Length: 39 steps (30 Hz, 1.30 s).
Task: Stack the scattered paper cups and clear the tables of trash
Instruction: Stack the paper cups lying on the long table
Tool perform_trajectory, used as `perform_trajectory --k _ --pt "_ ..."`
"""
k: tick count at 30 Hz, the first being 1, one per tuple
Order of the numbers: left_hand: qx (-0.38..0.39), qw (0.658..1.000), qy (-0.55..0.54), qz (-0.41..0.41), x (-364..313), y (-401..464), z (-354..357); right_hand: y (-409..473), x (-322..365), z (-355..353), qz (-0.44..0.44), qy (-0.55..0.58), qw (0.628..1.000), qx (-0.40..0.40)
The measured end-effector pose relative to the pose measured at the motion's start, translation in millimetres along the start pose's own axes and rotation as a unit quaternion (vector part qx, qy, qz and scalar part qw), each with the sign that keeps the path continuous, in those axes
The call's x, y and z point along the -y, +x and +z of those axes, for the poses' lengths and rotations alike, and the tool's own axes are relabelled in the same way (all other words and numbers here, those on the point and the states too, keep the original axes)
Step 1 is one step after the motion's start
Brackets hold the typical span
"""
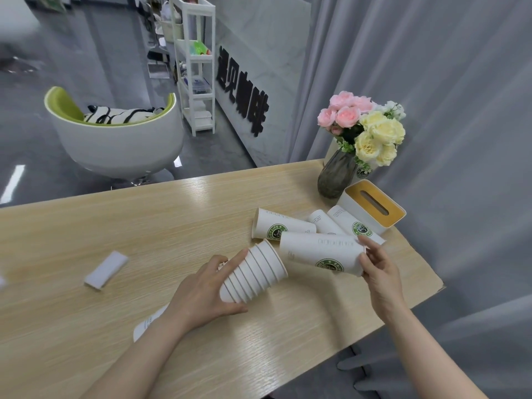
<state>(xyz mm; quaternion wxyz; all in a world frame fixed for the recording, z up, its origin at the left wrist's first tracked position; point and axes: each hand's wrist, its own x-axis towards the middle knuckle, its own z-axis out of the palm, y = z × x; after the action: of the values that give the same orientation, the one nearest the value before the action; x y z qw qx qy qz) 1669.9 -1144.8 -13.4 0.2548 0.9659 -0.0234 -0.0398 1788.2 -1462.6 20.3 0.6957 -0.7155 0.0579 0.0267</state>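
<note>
Cup stacking at centre frame: the left hand [201,292] grips a nested stack of paper cups [253,276] lying on its side with the open mouth toward the right, while the right hand [380,272] pinches the rim end of a single paper cup [322,253], base aimed at that mouth. Three loose cups [283,226] lie on the wooden table [115,226] beside the tissue box [374,210] at right. Thin-walled, light and easily crushed, such cups are probably best held gently near the stiffer rolled rim.
</note>
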Motion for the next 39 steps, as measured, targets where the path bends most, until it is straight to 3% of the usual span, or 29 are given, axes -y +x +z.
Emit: perform_trajectory --k 19,39 --pt "-0.050 0.996 -0.008 -0.079 15.5 -28.8 -12.1 29.2 28.7 73.4 -0.048 -0.009 0.979 0.197" --pt "-0.094 0.982 -0.028 -0.161 21.8 -52.9 -9.5 -17.4 4.5 181.2 -0.007 -0.063 0.888 0.456"
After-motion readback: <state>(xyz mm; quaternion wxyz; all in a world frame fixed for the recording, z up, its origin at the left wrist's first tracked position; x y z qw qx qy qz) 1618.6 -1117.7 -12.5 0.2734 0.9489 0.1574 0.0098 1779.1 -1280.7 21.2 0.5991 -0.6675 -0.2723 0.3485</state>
